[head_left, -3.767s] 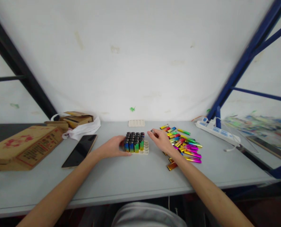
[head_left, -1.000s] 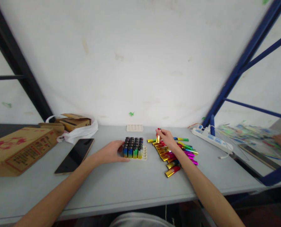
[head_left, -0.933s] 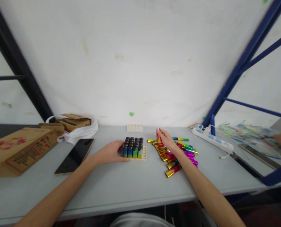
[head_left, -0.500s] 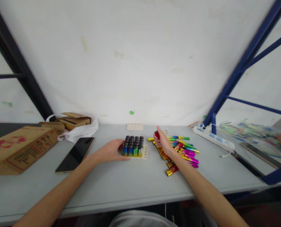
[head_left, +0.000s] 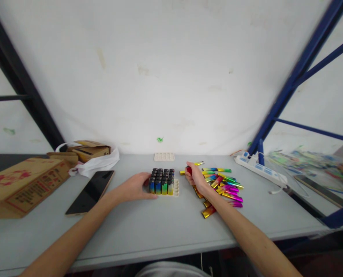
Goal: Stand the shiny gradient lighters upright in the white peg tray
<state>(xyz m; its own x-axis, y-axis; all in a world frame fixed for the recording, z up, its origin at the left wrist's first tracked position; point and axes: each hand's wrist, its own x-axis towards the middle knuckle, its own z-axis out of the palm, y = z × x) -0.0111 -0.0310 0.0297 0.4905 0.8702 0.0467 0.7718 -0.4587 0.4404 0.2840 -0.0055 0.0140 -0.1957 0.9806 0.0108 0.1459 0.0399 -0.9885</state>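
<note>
Rows of lighters (head_left: 161, 182) with black tops and shiny blue, green and yellow bodies stand upright in a pale tray (head_left: 176, 188), whose right-hand holes are bare. My left hand (head_left: 137, 186) rests at the left side of these lighters, thumb and fingers spread around the tray's corner. To the right, my right hand (head_left: 196, 179) is closed around a small red item, probably a lighter, mostly hidden by the fingers. Beneath and beside that hand lies a loose pile of shiny metallic lighters or sleeves (head_left: 225, 186) in gold, magenta, green and blue.
A second pale tray (head_left: 164, 157) lies near the wall. On the left are a phone-like black tablet (head_left: 90, 192), a cardboard box (head_left: 27, 184) and a white bag (head_left: 102, 163). A power strip (head_left: 260, 168) sits at the right, beside a blue frame (head_left: 287, 92).
My right hand has shifted slightly left and its raised thumb has folded down over the red item. My left hand stays beside the lighters. The whole view has tilted a little.
</note>
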